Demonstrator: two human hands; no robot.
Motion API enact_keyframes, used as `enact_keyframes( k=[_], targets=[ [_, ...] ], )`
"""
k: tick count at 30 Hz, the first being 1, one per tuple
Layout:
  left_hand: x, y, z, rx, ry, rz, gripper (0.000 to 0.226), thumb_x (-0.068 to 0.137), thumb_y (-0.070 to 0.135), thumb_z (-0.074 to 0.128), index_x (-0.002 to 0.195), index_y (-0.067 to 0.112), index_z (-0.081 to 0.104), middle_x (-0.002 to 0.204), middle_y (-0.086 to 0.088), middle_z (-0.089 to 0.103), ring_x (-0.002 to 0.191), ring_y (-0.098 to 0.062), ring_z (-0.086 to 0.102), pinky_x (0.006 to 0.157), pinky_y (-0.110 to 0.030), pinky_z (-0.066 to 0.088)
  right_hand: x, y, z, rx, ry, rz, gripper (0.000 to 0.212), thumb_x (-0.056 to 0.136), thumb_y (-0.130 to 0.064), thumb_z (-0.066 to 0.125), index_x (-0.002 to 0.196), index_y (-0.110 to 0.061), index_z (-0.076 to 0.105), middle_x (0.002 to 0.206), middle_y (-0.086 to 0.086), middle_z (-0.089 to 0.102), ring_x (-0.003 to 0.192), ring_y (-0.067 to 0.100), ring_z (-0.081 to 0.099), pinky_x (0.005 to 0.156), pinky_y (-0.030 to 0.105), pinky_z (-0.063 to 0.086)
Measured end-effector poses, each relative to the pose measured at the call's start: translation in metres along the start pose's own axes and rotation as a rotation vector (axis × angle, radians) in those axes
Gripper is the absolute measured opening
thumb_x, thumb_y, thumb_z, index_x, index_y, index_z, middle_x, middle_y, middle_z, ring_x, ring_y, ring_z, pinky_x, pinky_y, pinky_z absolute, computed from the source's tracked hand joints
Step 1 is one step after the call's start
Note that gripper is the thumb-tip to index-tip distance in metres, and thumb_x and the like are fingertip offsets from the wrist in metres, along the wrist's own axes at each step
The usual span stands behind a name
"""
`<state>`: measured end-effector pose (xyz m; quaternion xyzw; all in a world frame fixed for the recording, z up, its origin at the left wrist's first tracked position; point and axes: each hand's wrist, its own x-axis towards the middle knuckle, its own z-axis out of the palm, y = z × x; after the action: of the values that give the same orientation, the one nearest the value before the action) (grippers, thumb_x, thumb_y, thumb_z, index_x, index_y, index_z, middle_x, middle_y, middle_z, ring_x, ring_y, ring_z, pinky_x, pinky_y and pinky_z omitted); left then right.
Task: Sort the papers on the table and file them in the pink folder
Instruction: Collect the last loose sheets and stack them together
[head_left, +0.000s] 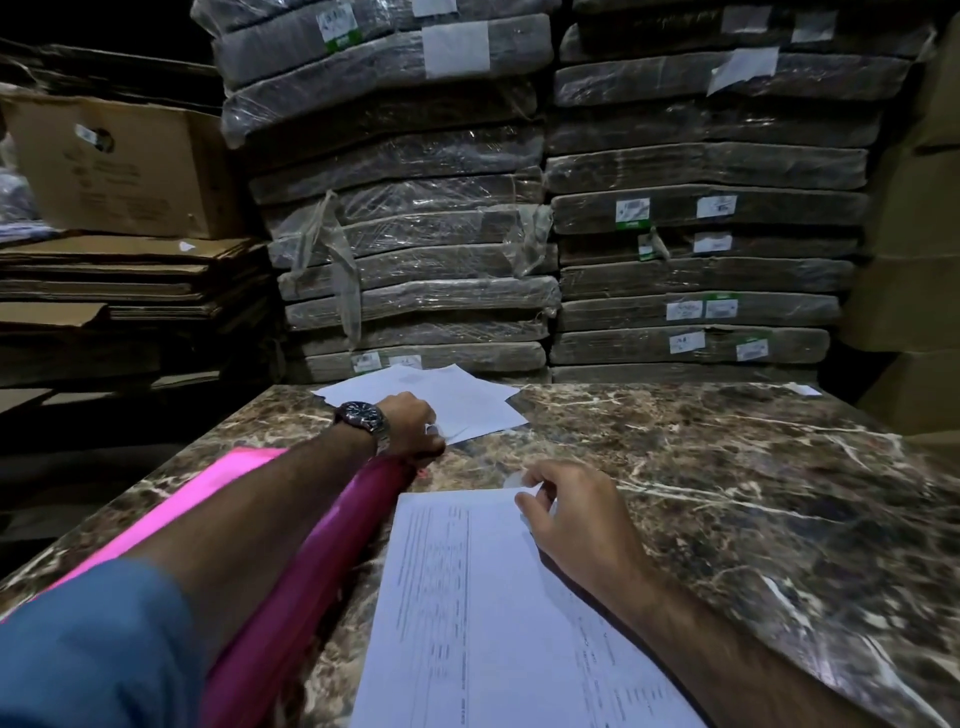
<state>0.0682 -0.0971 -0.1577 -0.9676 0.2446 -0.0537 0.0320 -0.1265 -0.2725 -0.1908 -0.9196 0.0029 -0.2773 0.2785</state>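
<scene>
Nearest to us, a printed sheet lies flat on the marble table, running under our right forearm. Our right hand rests on its far right corner, fingers curled together with the fingertips touching the paper's edge; we cannot tell whether they actually pinch the sheet or only press on it.

To the left of that hand, the pink folder lies lengthwise beneath our left forearm, its bright cover showing on the forearm's left and its darker, glossy side on the right, just beside the printed sheet. A blue sleeve covers the upper part of that arm.

Farther out, beyond the folder's far end, our left hand wears a wristwatch and is closed on the near corner of the loose papers. Those papers spread out past the left hand, overlapping at skewed angles near the table's far edge. A small white slip lies well to the right of both hands at the far edge.

Behind the table rise stacks of plastic-wrapped bundles, and off to the left of the left hand sit flattened cardboard and a cardboard box.
</scene>
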Motion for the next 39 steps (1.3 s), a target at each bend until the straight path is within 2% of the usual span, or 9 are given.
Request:
enact_keyframes(
  k=[12, 19, 24, 28, 30, 32, 35, 37, 39],
  targets=[
    [-0.001, 0.005, 0.0, 0.204, 0.036, 0.159, 0.024, 0.091, 0.02, 0.047, 0.108, 0.011, 0.063, 0.105, -0.015, 0.068, 0.098, -0.036, 0.061, 0.076, -0.036, 0.046, 0.0, -0.002, 0.002, 0.046, -0.016, 0.055, 0.021, 0.086, -0.028, 0.064, 0.103, -0.018, 0.071, 0.071, -0.009, 0.068, 0.072, 0.008, 0.063, 0.069, 0.025, 0.049],
    [0.002, 0.004, -0.006, 0.185, -0.086, 0.129, 0.067, 0.078, 0.02, 0.07, 0.136, 0.018, 0.038, 0.113, -0.016, 0.063, 0.104, -0.035, 0.061, 0.081, -0.035, 0.047, 0.001, 0.0, 0.0, 0.054, -0.018, 0.077, 0.023, 0.087, -0.027, 0.064, 0.107, -0.017, 0.07, 0.074, -0.007, 0.069, 0.07, 0.008, 0.062, 0.069, 0.026, 0.051],
    [0.001, 0.01, -0.004, 0.272, 0.076, 0.099, 0.03, 0.088, 0.014, 0.053, 0.118, 0.011, 0.056, 0.11, -0.016, 0.064, 0.102, -0.036, 0.062, 0.08, -0.039, 0.049, 0.004, 0.001, -0.001, 0.141, 0.012, 0.129, 0.018, 0.087, -0.025, 0.065, 0.101, -0.016, 0.071, 0.072, -0.001, 0.068, 0.055, 0.008, 0.055, 0.059, 0.027, 0.048],
    [-0.004, 0.018, -0.007, 0.269, 0.205, 0.064, 0.022, 0.09, 0.014, 0.047, 0.107, 0.011, 0.06, 0.106, -0.016, 0.065, 0.1, -0.036, 0.062, 0.075, -0.04, 0.05, 0.009, 0.008, 0.002, 0.294, 0.019, 0.252, 0.006, 0.084, -0.023, 0.068, 0.087, -0.019, 0.07, 0.056, -0.006, 0.06, 0.059, 0.018, 0.065, 0.061, 0.038, 0.06],
    [-0.003, 0.022, -0.017, 0.225, 0.271, 0.054, 0.02, 0.089, 0.013, 0.047, 0.104, 0.011, 0.061, 0.104, -0.016, 0.066, 0.098, -0.038, 0.063, 0.073, -0.04, 0.05, 0.012, 0.013, 0.003, 0.4, 0.004, 0.34, 0.004, 0.083, -0.024, 0.067, 0.081, -0.02, 0.069, 0.049, -0.012, 0.056, 0.052, 0.015, 0.059, 0.06, 0.041, 0.06],
    [-0.006, 0.026, -0.029, 0.191, 0.333, 0.065, 0.019, 0.089, 0.014, 0.048, 0.103, 0.013, 0.061, 0.103, -0.016, 0.068, 0.097, -0.038, 0.064, 0.073, -0.041, 0.051, 0.016, 0.017, 0.001, 0.556, 0.003, 0.449, 0.009, 0.087, -0.024, 0.063, 0.082, -0.02, 0.07, 0.058, -0.01, 0.061, 0.053, 0.012, 0.05, 0.056, 0.034, 0.051],
    [-0.023, 0.036, -0.048, 0.137, 0.404, 0.083, 0.021, 0.087, 0.011, 0.047, 0.103, 0.014, 0.061, 0.099, -0.018, 0.068, 0.095, -0.04, 0.064, 0.071, -0.041, 0.05, 0.022, 0.02, -0.015, 0.874, 0.015, 0.653, 0.027, 0.098, -0.028, 0.051, 0.109, -0.008, 0.065, 0.087, 0.007, 0.068, 0.069, 0.015, 0.057, 0.058, 0.03, 0.048],
    [-0.042, 0.04, -0.054, 0.065, 0.474, 0.114, 0.021, 0.087, 0.01, 0.047, 0.101, 0.015, 0.061, 0.095, -0.018, 0.069, 0.091, -0.04, 0.065, 0.067, -0.041, 0.049, 0.026, 0.024, -0.027, 1.043, 0.018, 0.755, 0.043, 0.101, -0.037, 0.042, 0.127, -0.004, 0.052, 0.109, 0.017, 0.066, 0.09, 0.025, 0.064, 0.075, 0.036, 0.055],
    [-0.068, 0.041, -0.051, -0.028, 0.545, 0.167, 0.02, 0.088, 0.014, 0.05, 0.102, 0.018, 0.064, 0.094, -0.014, 0.071, 0.088, -0.038, 0.066, 0.065, -0.04, 0.052, 0.029, 0.032, -0.037, 1.218, 0.005, 0.828, 0.055, 0.1, -0.047, 0.037, 0.14, -0.008, 0.039, 0.125, 0.024, 0.058, 0.108, 0.036, 0.06, 0.093, 0.046, 0.05]
  ],
)
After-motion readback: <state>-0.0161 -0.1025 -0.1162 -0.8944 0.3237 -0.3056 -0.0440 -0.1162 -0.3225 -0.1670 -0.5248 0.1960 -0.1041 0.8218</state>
